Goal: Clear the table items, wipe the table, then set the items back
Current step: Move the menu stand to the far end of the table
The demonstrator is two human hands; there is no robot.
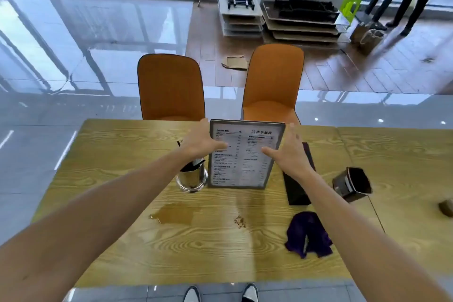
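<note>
Standing upright near the far edge of the wooden table (245,252), the menu (241,154) shows two columns of small print, mostly too blurred to read; the left heading looks like "COFFEE" and the top right carries four bold Chinese characters. The left hand (201,144) has its thumb across the menu's front and its fingers behind the left edge, clamped on it. The right hand (289,152) is spread at the right edge with its thumb touching the front, though whether it actually grips cannot be told. Just left of the menu stands a metal cup (192,178) with dark sticks in it, partly hidden by the left wrist. A flat dark box (297,189) lies just right of the menu, under the right forearm, and further right a dark brown cup (351,184) tilts, with a pale label whose writing is unreadable. A purple cloth (310,234) lies crumpled near the right forearm. A brown spill (175,213) and some crumbs (240,221) sit on the bare middle of the table, and the whole near strip of the top is open. A seam joins a second table on the right, where a small brown object (446,207) is cut off by the frame. Two orange chairs (171,87) stand tight against the far edge
</note>
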